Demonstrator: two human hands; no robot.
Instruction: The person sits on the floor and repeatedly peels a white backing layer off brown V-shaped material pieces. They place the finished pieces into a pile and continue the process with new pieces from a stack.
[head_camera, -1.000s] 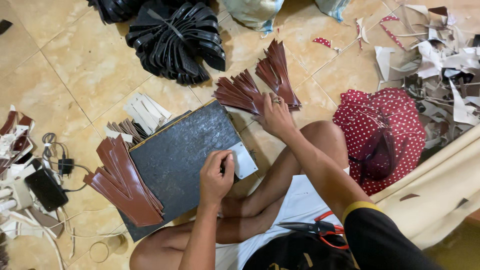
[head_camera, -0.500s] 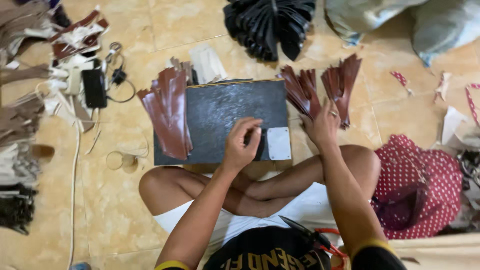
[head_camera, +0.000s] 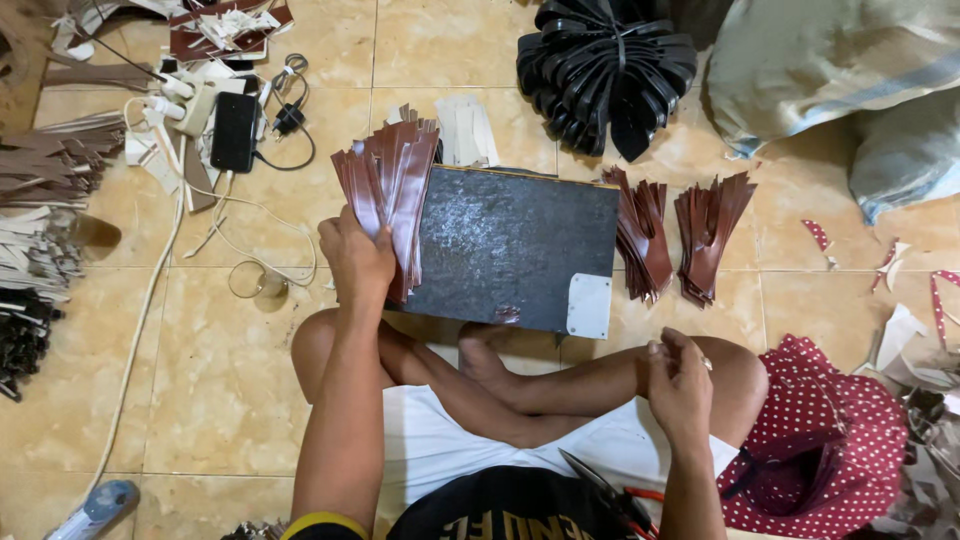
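Head view, looking straight down on a person seated cross-legged on a tan tiled floor (head_camera: 200, 380).

Left hand (head_camera: 356, 258): fingers wrapped around the lower end of a fanned bundle of brown leather strips (head_camera: 388, 190), grasping it. The bundle stands up from the hand, its tips spread toward the top of the frame; it sits over the left edge of a dark grey work board (head_camera: 515, 245), which lies flat on the floor just in front of the crossed legs. A small white patch (head_camera: 589, 305) lies on the board's near right corner.

Right hand (head_camera: 680, 385): resting above the right knee, fingers curled inward. Whether they pinch something small cannot be told.

Just right of the board, two more fanned stacks of brown strips (head_camera: 680, 235) lie on the tiles, side by side, apart from both hands. Beyond the board, a round heap of black strap pieces (head_camera: 607, 65). Behind the held bundle, a few pale strips (head_camera: 468, 130) lie on the floor.

Left side of frame: a black phone (head_camera: 235, 130) among white cables and a power strip (head_camera: 175, 95); further left, piles of brown, white and black strips (head_camera: 45, 220) along the edge. Top right: a grey-green sack (head_camera: 830, 70). Lower right: a red cloth with white dots (head_camera: 830, 440) beside the right knee, with scattered offcuts past it
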